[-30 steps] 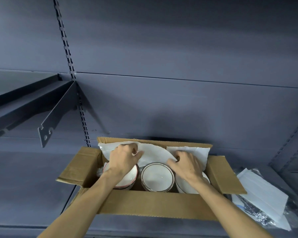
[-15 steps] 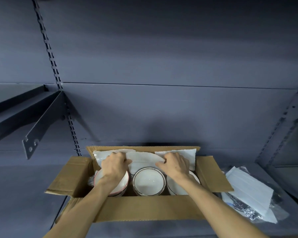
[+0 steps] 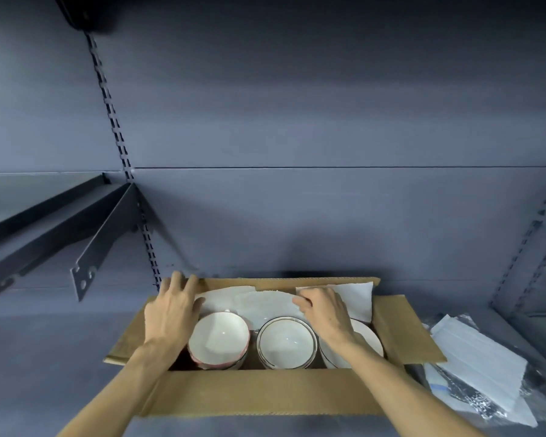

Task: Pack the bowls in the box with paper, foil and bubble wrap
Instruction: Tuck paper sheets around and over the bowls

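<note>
Partly, the right hand (image 3: 325, 313) hides the third bowl (image 3: 368, 342) in the box (image 3: 265, 392).

I see a matt brown cardboard box (image 3: 259, 392) holding glossy glazed ceramic bowls (image 3: 286, 342). White paper (image 3: 259, 302) looks slightly crumpled; the metal shelf (image 3: 38, 335) is matt grey.

Only one view is given, taken from a camera worn on the person's head. The scene is looked at forward and a little down, from close by. The box (image 3: 259, 392) is seen low in the middle, near the camera. The far grey wall (image 3: 297, 121) fills the top, and a shelf (image 3: 38, 216) is seen at the left.
</note>
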Tool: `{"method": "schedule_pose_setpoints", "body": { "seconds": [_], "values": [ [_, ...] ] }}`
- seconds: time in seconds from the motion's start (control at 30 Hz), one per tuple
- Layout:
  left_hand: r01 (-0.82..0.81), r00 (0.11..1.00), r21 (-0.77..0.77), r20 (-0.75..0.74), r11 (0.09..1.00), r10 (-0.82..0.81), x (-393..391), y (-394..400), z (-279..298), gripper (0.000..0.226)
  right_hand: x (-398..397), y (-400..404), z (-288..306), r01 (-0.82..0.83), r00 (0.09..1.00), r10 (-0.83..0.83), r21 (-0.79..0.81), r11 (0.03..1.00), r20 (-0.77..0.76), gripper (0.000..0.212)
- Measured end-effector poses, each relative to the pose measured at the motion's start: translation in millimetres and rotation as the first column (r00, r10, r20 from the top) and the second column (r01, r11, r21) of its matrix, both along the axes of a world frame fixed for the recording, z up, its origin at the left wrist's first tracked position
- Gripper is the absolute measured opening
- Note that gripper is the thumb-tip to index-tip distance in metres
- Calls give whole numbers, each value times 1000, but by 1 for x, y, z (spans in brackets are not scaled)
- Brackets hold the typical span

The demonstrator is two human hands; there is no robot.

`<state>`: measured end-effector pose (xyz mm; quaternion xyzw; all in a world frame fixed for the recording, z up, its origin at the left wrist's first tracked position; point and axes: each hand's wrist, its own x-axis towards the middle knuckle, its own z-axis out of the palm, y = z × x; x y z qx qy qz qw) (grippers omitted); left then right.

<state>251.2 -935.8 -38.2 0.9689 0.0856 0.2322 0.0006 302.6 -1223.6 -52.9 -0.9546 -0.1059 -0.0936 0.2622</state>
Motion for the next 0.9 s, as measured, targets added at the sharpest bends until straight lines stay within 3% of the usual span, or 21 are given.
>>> {"method": "schedule_pose_setpoints", "body": {
  "seconds": [0.07,0.23,0.4,0.53,0.67,0.8,0.9],
  "values": [
    [50,997,-1,-62,999,-50,-3,5,-3,28,0,3,-5,17,1000,-17,-70,997,9,42],
    [70,995,-31,-63,997,-72,-2,16,1,37,2,1,-6,106,991,-85,-231,967,102,31],
    [76,993,-33,-91,997,-78,4,8,0,32,0,-4,-6,64,998,-62,-215,975,16,30],
    [84,996,-135,46,987,-78,-5,-6,-3,36,-9,-16,-3,86,996,-78,-250,964,44,42],
    [273,942,-173,247,946,-227,-11,-43,8,30,-22,-47,4,142,980,-95,-284,948,173,29],
    [601,796,-208,240,772,-555,4,-127,24,24,-32,-100,14,300,925,-270,-77,951,267,14],
    [707,706,-247,200,663,-679,14,-195,26,23,-43,-157,18,443,808,-477,175,879,348,6]
  ]
}}
